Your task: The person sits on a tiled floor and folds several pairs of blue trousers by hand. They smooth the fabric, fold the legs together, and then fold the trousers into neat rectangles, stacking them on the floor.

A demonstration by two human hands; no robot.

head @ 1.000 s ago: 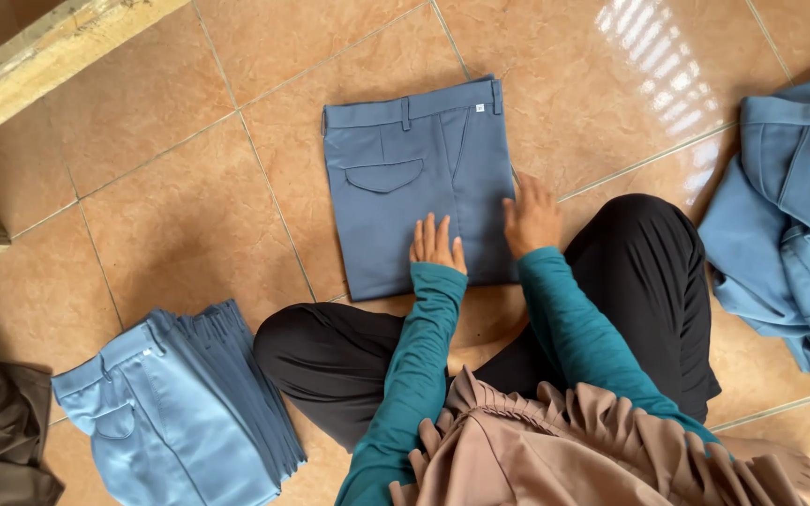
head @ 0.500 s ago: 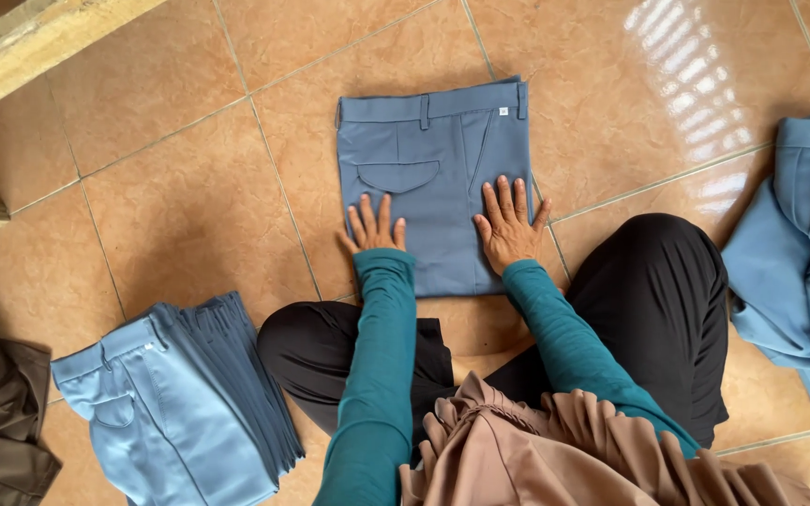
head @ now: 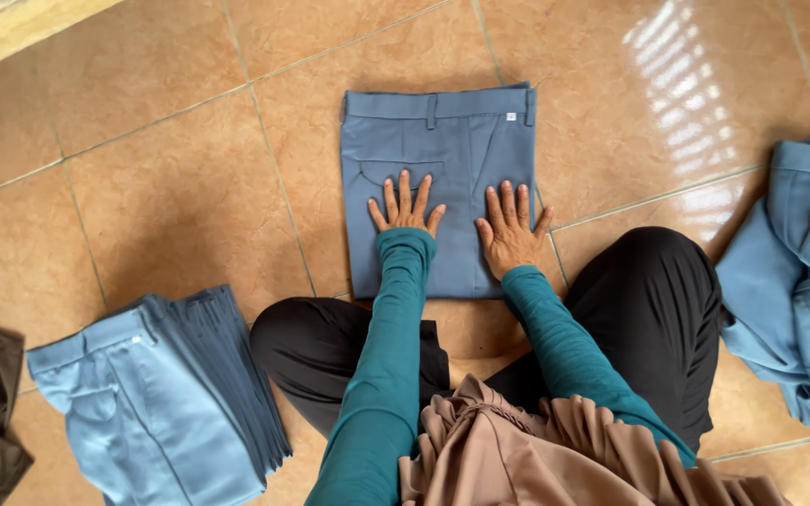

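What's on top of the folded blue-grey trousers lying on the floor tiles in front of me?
Both hands lie flat on the folded blue-grey trousers, fingers spread: the left hand beside the right hand. The cloth under the palms is covered; the waistband and a back pocket show above them.

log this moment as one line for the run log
left hand flat on folded blue trousers | right hand flat beside it | trousers on tiled floor | folded stack at left

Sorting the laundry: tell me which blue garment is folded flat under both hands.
The trousers straight ahead: left hand and right hand press it. The stack and the pile lie untouched.
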